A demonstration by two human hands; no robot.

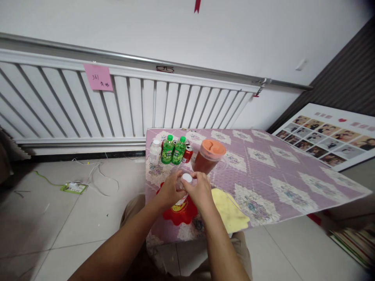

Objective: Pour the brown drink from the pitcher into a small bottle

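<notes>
My left hand [170,192] wraps round the body of a small clear bottle with a white cap [186,178], held above a red flower-shaped mat [179,213] on the table. My right hand [200,191] grips the bottle's top, fingers closed at the cap. Behind the hands stands a pitcher of reddish-brown drink with an orange lid [209,156]. At the table's far left corner stand two green bottles [172,150], a clear white-capped bottle [155,152] and a red can [188,153].
The table carries a purple patterned cloth [263,168]. A yellow cloth [230,208] lies by my right hand. A white radiator [88,105] lines the wall. A power strip with cables [74,188] lies on the floor, a photo board [328,136] leans at right.
</notes>
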